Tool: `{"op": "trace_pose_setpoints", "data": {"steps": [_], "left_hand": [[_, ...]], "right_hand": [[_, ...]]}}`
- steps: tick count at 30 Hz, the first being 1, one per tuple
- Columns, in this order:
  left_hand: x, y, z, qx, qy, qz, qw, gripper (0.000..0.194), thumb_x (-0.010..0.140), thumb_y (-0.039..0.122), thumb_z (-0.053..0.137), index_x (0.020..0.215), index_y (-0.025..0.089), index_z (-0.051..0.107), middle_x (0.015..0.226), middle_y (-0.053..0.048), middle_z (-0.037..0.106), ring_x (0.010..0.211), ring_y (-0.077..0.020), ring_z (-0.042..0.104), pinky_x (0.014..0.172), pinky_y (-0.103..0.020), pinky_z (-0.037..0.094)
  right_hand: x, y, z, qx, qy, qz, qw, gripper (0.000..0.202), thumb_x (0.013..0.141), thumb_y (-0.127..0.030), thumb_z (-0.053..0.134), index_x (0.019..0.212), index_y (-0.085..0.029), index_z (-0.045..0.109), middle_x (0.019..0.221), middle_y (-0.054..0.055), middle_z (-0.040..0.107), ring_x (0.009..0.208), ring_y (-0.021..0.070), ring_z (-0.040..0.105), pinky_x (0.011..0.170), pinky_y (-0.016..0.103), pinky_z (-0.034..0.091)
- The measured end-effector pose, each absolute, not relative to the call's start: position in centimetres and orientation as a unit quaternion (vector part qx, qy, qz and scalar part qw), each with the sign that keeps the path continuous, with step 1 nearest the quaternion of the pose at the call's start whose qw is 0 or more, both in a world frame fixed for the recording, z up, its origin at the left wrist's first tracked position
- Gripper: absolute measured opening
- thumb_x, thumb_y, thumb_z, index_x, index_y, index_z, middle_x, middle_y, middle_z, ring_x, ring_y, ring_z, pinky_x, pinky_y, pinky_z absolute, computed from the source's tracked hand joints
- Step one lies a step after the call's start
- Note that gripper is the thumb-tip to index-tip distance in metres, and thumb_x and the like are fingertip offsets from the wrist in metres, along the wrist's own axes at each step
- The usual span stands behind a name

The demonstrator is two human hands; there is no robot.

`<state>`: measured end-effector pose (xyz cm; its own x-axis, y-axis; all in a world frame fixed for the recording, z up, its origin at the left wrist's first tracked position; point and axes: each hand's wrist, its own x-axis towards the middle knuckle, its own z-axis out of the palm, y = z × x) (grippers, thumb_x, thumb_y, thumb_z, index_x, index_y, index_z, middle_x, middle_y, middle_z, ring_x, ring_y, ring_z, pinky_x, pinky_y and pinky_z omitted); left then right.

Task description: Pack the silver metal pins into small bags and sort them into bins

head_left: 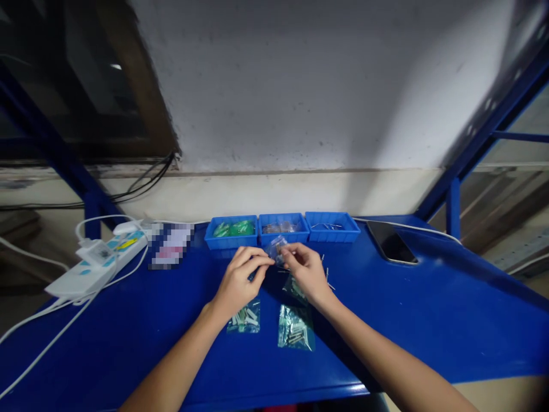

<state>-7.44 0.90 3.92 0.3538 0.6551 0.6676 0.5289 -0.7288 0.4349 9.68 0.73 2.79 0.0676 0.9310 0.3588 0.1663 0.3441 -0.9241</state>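
A small clear plastic bag (275, 247) is held up in front of the middle bin, its contents too small to make out. My right hand (309, 273) pinches its right side between thumb and fingers. At the bag's lower left edge, the fingertips of my left hand (243, 276) are drawn together in a pinch. Under my left wrist lies a clear bag of pale, short pieces (246, 318). A second filled bag (295, 329), with small metal and white pieces, rests nearer the front edge. Another bag (292, 287) is partly hidden beneath my right hand.
Three blue bins stand along the back: one with green packets (235, 229), a middle one with clear bags (281, 228), and one with thin metal pieces (330, 226). Loose metal pins (329, 279) lie right of my hand. A phone (392, 243) and a power strip (98, 266) flank them.
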Motion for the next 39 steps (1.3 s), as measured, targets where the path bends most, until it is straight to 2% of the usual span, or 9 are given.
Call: {"op": "trace_pose_setpoints", "data": {"steps": [5, 8, 14, 22, 25, 28, 31, 34, 39], "left_hand": [[-11.0, 2.1, 4.9, 0.823, 0.429, 0.341, 0.149, 0.022, 0.086, 0.032, 0.048, 0.102, 0.024, 0.061, 0.096, -0.004, 0.062, 0.084, -0.0165, 0.059, 0.069, -0.026, 0.047], [-13.2, 2.9, 4.2, 0.844, 0.458, 0.216, 0.177, 0.035, 0.077, 0.043, 0.058, 0.108, 0.028, 0.061, 0.102, -0.003, 0.061, 0.084, -0.0185, 0.06, 0.067, -0.025, 0.046], [-13.2, 3.6, 2.1, 0.802, 0.547, 0.158, 0.177, 0.03, 0.071, 0.046, 0.06, 0.09, 0.023, 0.061, 0.096, -0.004, 0.06, 0.078, -0.0202, 0.06, 0.061, -0.025, 0.041], [-10.4, 2.8, 2.6, 0.788, 0.493, 0.271, 0.251, 0.01, 0.076, 0.024, 0.054, 0.082, 0.02, 0.047, 0.07, 0.005, 0.05, 0.055, -0.0097, 0.045, 0.054, -0.02, 0.036], [-9.2, 1.9, 3.2, 0.808, 0.436, 0.325, 0.227, 0.008, 0.081, 0.016, 0.045, 0.085, 0.02, 0.051, 0.082, 0.001, 0.052, 0.064, -0.0102, 0.05, 0.061, -0.021, 0.041], [-8.2, 0.9, 3.7, 0.839, 0.38, 0.337, 0.196, 0.019, 0.085, 0.013, 0.04, 0.087, 0.021, 0.057, 0.092, -0.003, 0.053, 0.078, -0.0125, 0.054, 0.07, -0.022, 0.043], [-7.8, 0.4, 3.9, 0.844, 0.353, 0.361, 0.183, 0.022, 0.087, 0.014, 0.04, 0.09, 0.022, 0.06, 0.097, -0.005, 0.053, 0.089, -0.0144, 0.054, 0.078, -0.024, 0.043], [-7.7, 0.4, 3.9, 0.831, 0.355, 0.375, 0.207, 0.021, 0.088, 0.019, 0.042, 0.093, 0.022, 0.062, 0.099, -0.005, 0.054, 0.093, -0.0161, 0.054, 0.082, -0.027, 0.042], [-7.7, 0.9, 4.0, 0.691, 0.428, 0.371, 0.45, 0.033, 0.086, 0.043, 0.047, 0.098, 0.018, 0.063, 0.088, -0.006, 0.061, 0.08, -0.0169, 0.057, 0.072, -0.028, 0.045]], "right_hand": [[13.8, 0.9, 5.5, -0.445, -0.58, -0.116, 0.672, 0.01, 0.082, -0.023, 0.055, 0.091, -0.022, 0.057, 0.076, 0.003, 0.059, 0.066, 0.0147, 0.055, 0.064, 0.03, 0.047], [15.3, 2.0, 6.4, -0.472, -0.575, -0.207, 0.636, 0.015, 0.084, -0.02, 0.05, 0.095, -0.024, 0.058, 0.083, 0.005, 0.06, 0.075, 0.0166, 0.057, 0.07, 0.033, 0.048], [14.6, 3.2, 3.9, -0.535, -0.762, -0.005, 0.365, 0.035, 0.085, -0.027, 0.05, 0.119, -0.022, 0.054, 0.104, 0.009, 0.059, 0.099, 0.0234, 0.056, 0.083, 0.037, 0.046], [10.4, 0.7, 2.8, -0.489, -0.766, 0.208, 0.362, 0.032, 0.086, -0.034, 0.049, 0.113, -0.019, 0.055, 0.076, 0.003, 0.062, 0.068, 0.0164, 0.059, 0.066, 0.03, 0.046], [8.5, 0.2, 2.0, -0.458, -0.678, 0.392, 0.419, 0.046, 0.088, -0.042, 0.045, 0.126, -0.017, 0.041, 0.068, 0.0, 0.059, 0.059, 0.0139, 0.057, 0.058, 0.028, 0.045], [7.9, 0.2, 1.9, -0.42, -0.583, 0.497, 0.487, 0.038, 0.087, -0.048, 0.043, 0.107, -0.016, 0.051, 0.068, -0.001, 0.056, 0.06, 0.0127, 0.056, 0.059, 0.027, 0.046], [8.2, 0.6, 2.2, -0.414, -0.546, 0.495, 0.534, 0.032, 0.079, -0.045, 0.057, 0.094, -0.017, 0.054, 0.062, -0.004, 0.051, 0.056, 0.0112, 0.053, 0.059, 0.026, 0.045], [8.7, 0.9, 2.4, -0.424, -0.519, 0.458, 0.584, 0.045, 0.074, -0.038, 0.063, 0.112, -0.018, 0.049, 0.061, -0.006, 0.049, 0.056, 0.0113, 0.052, 0.058, 0.026, 0.044], [9.1, 0.7, 2.6, -0.429, -0.583, 0.325, 0.608, 0.02, 0.08, -0.03, 0.056, 0.096, -0.018, 0.058, 0.081, 0.004, 0.063, 0.073, 0.0153, 0.059, 0.067, 0.029, 0.047]]}}
